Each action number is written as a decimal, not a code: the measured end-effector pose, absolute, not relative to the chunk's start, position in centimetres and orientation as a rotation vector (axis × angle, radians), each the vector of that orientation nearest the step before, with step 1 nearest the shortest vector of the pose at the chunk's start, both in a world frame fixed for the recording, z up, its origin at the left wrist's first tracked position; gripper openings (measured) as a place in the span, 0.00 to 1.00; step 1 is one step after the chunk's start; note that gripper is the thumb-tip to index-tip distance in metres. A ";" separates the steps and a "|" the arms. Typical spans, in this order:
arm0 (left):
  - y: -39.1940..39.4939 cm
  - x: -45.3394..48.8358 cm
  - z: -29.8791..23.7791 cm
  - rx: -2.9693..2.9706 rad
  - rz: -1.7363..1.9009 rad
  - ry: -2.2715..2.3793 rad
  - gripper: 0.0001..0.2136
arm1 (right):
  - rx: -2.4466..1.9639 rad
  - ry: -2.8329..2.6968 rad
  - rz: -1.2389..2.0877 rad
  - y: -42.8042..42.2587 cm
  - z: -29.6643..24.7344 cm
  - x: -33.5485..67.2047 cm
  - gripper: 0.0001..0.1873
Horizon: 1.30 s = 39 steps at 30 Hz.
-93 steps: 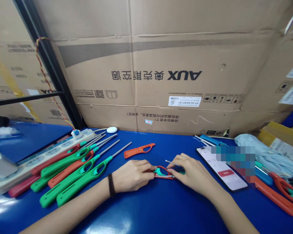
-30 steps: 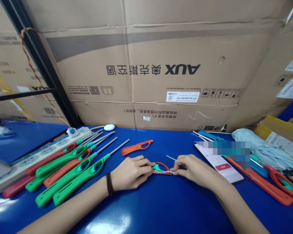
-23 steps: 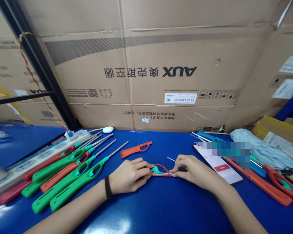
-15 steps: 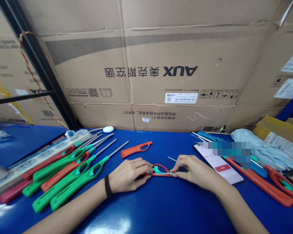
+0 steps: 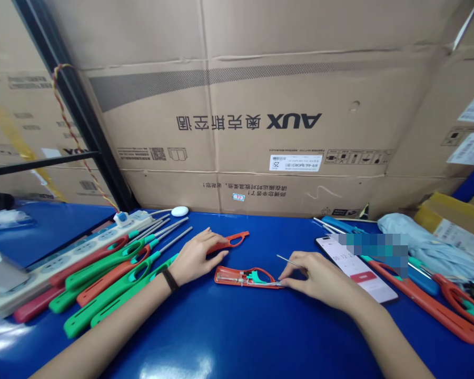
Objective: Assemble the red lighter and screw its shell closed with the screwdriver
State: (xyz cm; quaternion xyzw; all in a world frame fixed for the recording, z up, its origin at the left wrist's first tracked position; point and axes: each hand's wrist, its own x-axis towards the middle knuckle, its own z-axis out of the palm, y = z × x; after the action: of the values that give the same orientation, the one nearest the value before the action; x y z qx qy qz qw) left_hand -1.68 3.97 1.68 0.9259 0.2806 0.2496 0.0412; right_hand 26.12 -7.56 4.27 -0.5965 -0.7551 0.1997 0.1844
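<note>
My left hand (image 5: 199,258) reaches over the red lighter cover half (image 5: 236,240), thumb and fingers apart. Its fingers hide the cover's left end, and I cannot tell how firmly they touch it. In front lies the other red lighter shell half (image 5: 227,275), inner side up, with a teal trigger (image 5: 255,276) and a pale wire inside. My right hand (image 5: 314,276) is closed around a thin screwdriver (image 5: 287,260), whose metal shaft points left. That hand's thumb and index fingertips rest at the shell's right end.
Several assembled lighters with green and red handles (image 5: 114,287) lie left, beside a white power strip (image 5: 59,263). On the right are a phone (image 5: 355,268), more red lighters (image 5: 430,305) and a light-blue cloth (image 5: 422,237). A cardboard wall (image 5: 245,79) stands behind the blue table.
My left hand has let go of the open shell's left end and moved up and left over the cover half. My right hand stays at the shell's right end with the screwdriver.
</note>
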 end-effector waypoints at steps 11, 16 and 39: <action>4.2 -1.5 0.8 2.899 0.689 0.899 0.09 | -1.721 -2.174 0.594 -7.1 3.5 25.9 0.06; 4.3 -1.3 0.9 3.003 0.667 0.867 0.09 | -1.722 -2.280 0.559 -6.9 4.4 25.5 0.07; 1.2 -0.1 3.3 2.296 1.045 0.903 0.22 | -1.539 -2.175 0.320 -7.5 4.1 25.3 0.08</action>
State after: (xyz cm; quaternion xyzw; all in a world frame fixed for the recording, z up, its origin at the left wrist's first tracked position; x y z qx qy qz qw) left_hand -0.09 1.22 3.25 0.8341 0.3282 0.3795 0.2291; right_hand 25.29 -7.54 4.13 -0.5585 -0.7893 0.1162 0.2270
